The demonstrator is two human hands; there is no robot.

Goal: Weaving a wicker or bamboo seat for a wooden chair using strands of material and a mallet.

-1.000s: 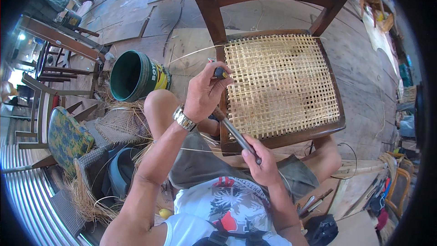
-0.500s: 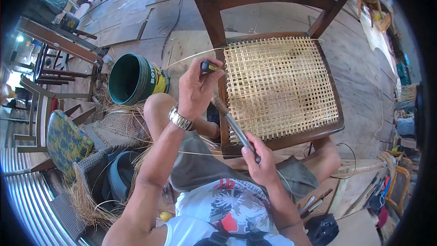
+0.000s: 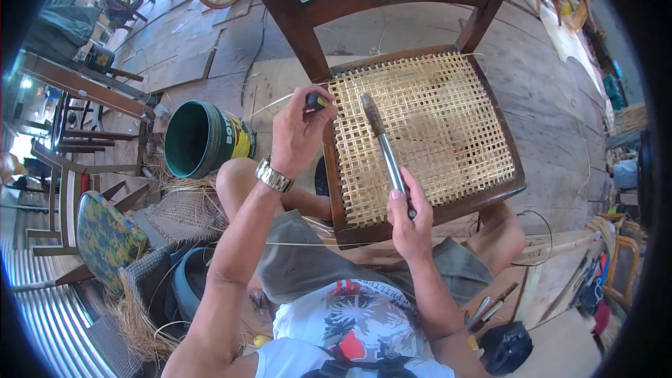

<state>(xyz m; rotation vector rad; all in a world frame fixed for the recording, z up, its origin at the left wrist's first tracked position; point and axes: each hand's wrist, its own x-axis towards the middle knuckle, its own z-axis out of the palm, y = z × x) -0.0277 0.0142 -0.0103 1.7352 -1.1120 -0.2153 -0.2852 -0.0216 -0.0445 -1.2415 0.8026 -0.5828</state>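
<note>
A wooden chair [image 3: 514, 183] stands in front of me, its seat woven in pale open cane [image 3: 427, 140]. At the seat's back left corner, my left hand [image 3: 297, 129] is closed around a tool with a black and yellow handle [image 3: 317, 101]; its working end is hidden. My right hand [image 3: 411, 220] grips the dark end of a hammer [image 3: 390, 161] with a metal shaft. The hammer's worn brown head is raised over the left part of the cane, apart from my left hand. A thin cane strand sticks out left of the seat corner.
A green bucket [image 3: 203, 140] sits left of the chair. Farther left are a camouflage-patterned cushion [image 3: 110, 238] and loose cane fibres [image 3: 140, 308]. Tools [image 3: 490, 308] and a dark cap [image 3: 507, 348] lie at my lower right. Wooden boards cover the floor.
The hammer has swung up and away from beside my left hand to over the cane. My left hand keeps its hold at the seat's edge. The whole view has shifted slightly.
</note>
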